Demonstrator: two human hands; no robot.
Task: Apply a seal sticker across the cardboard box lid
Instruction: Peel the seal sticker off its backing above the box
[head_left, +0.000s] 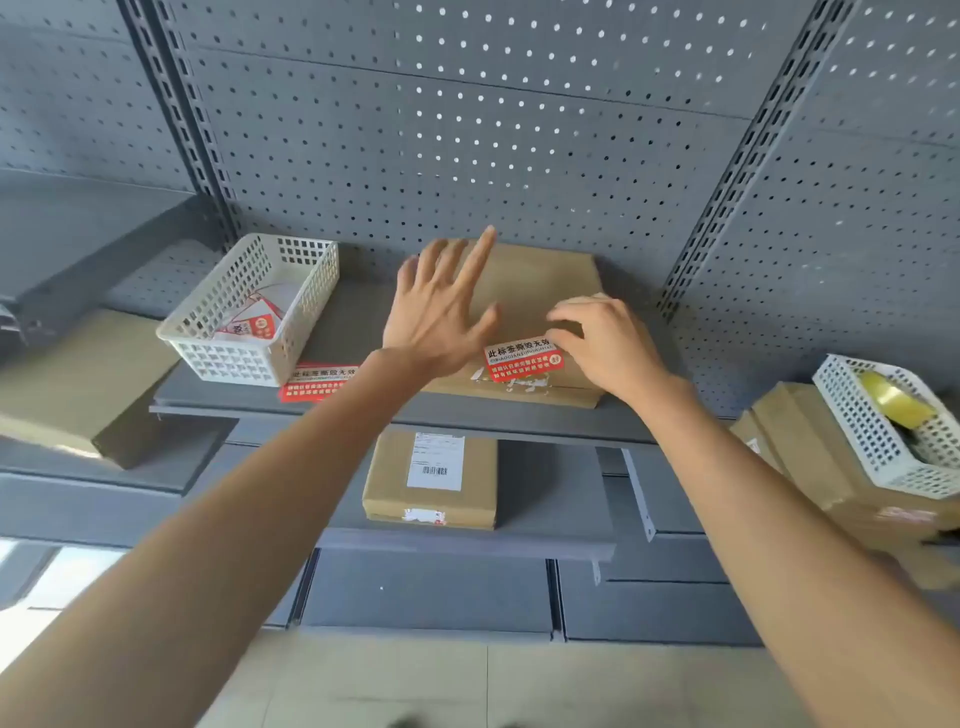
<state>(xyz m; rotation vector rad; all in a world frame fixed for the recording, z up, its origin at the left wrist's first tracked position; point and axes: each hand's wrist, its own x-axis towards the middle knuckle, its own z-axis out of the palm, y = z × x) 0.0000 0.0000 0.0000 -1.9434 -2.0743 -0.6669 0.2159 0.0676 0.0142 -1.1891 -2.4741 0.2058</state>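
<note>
My left hand (441, 306) is spread wide, fingers fanned, palm down over the left part of the box (524, 291); it grips nothing, and I cannot tell whether it presses on the cardboard or floats just above it. My right hand (605, 345) is half curled, with its fingertips (558, 335) bunched at the right end of the sticker (522, 360). I read that as pressing or pinching that end, but the fingers hide the contact itself.

The box lies flat on the upper shelf (218, 402), against the pegboard. The red sticker sits on the box near the front edge, and most of it looks flat on the cardboard. Just below it are white scraps that look like torn remains of an old label.

I judge the task nearly done: the sticker is on the box. What is left is smoothing the right end down and checking that it bridges the lid seam, which I cannot confirm from here. A spare red sticker (319, 384) lies on the shelf by the white basket (249, 312).
</note>
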